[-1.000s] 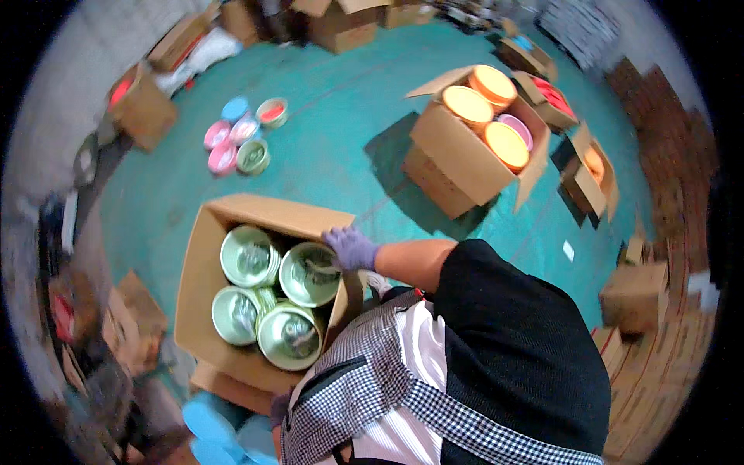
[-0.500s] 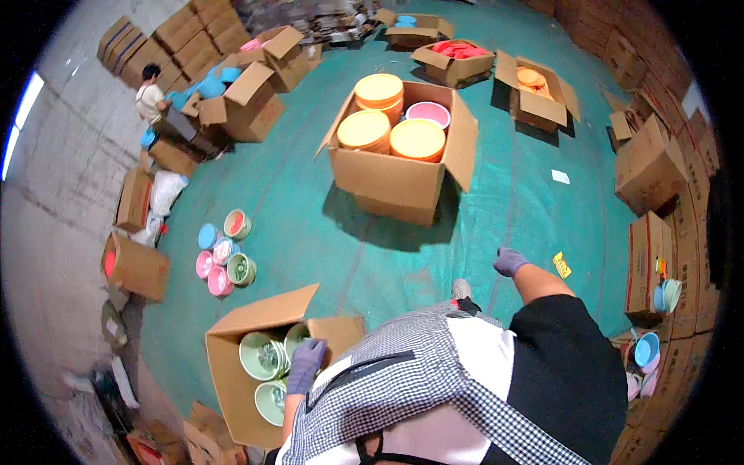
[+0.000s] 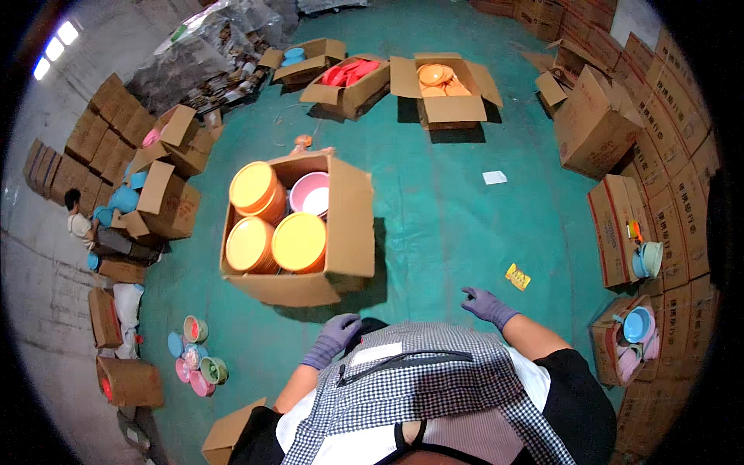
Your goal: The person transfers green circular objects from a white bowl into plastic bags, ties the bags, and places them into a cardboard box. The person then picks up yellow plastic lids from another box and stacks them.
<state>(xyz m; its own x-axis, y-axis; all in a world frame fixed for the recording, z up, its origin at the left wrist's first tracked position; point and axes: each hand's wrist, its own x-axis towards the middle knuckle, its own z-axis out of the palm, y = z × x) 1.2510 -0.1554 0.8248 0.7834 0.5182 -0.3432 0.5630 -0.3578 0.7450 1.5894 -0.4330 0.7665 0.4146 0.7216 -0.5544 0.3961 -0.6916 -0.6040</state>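
Note:
My left hand (image 3: 332, 339), in a purple-grey glove, hangs in front of my checked apron, its fingers loosely bent and nothing visible in them. Across from it, my right hand (image 3: 490, 308) wears a matching glove and is held out over the green floor, fingers partly apart. Closest to the left hand is a big open cardboard box (image 3: 349, 225), beyond it and not touching it. Inside are stacks of orange buckets (image 3: 299, 242) with yellow-orange tops, and a pink bucket (image 3: 311, 194) in the far right corner.
Several coloured buckets (image 3: 201, 381) with small items stand at left. An open box's flap (image 3: 232, 430) shows at lower left. Boxes of red (image 3: 353, 74) and orange pieces (image 3: 442, 77) sit far off. Stacked cartons (image 3: 674, 225) line the right. A person (image 3: 80, 225) works at far left.
My view has turned right and moved forward. My left hand has left the box of pale green buckets, now mostly out of view. The box of orange buckets is nearer and further left.

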